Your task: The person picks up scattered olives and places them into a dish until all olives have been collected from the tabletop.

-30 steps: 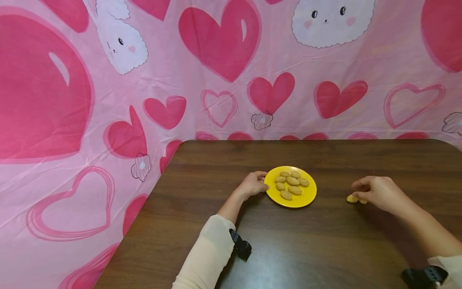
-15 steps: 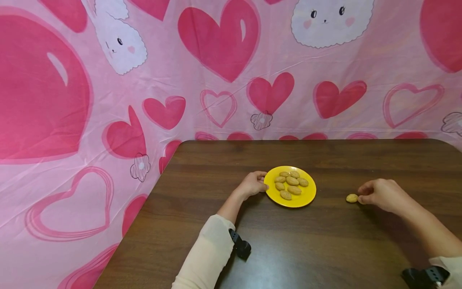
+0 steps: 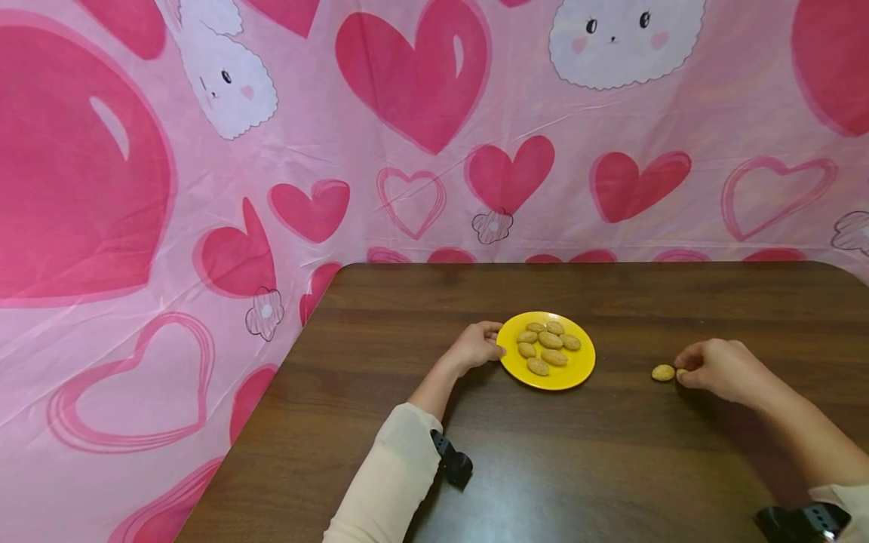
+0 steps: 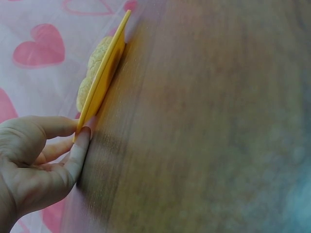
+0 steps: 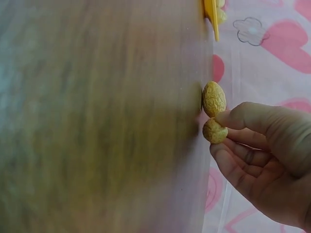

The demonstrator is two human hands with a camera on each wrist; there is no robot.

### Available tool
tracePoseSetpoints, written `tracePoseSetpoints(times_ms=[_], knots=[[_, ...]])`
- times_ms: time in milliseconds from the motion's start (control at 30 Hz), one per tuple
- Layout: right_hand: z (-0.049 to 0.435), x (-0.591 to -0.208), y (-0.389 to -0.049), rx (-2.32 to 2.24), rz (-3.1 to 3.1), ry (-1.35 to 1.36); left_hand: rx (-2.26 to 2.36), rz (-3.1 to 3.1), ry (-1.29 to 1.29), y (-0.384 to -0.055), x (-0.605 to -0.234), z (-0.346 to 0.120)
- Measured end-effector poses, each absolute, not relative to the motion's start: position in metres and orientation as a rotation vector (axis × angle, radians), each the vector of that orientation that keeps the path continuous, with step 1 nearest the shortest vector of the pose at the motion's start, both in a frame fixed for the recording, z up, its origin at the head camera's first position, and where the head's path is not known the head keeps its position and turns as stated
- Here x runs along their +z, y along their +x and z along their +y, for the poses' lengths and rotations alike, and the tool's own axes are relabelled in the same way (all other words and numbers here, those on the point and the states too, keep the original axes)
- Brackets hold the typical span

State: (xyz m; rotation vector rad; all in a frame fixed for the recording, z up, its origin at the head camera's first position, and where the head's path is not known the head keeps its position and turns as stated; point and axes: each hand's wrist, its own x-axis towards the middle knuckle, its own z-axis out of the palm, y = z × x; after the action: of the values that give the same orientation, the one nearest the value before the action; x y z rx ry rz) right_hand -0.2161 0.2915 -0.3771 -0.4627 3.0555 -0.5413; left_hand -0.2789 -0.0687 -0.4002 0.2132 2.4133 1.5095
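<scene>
My left hand (image 3: pixel 473 348) pinches the left rim of a round yellow plate (image 3: pixel 577 369), with the thumb and fingers on opposite faces of the rim in the left wrist view. Several tan oval nuts (image 3: pixel 551 340) with wrinkled shells lie spread on the plate. To the right of it, my right hand (image 3: pixel 723 369) pinches a rounded wrinkled nut (image 5: pixel 215 131) between thumb and fingertips, low over the table. Only a sliver of that one shows in the head view. Another oval nut (image 3: pixel 663 373) lies on the table right beside the fingertips.
The dark brown wooden table (image 3: pixel 577 460) stretches under both arms. A pink cloth (image 3: pixel 428 204) with hearts hangs behind it and along its left side. Black wrist cameras sit at both cuffs, the left camera (image 3: pixel 456 466) close above the tabletop.
My right hand has shifted slightly right, and the nut left of its fingertips shows more fully. The left hand and the plate have stayed put.
</scene>
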Motion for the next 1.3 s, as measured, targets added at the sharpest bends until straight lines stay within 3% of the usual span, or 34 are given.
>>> tracePoseSetpoints(times_ms=[1300], knots=[[0.258, -0.374, -0.221, -0.843, 3.355, -0.572, 1.503, 2.422, 0.223, -0.276, -0.397, -0.069]])
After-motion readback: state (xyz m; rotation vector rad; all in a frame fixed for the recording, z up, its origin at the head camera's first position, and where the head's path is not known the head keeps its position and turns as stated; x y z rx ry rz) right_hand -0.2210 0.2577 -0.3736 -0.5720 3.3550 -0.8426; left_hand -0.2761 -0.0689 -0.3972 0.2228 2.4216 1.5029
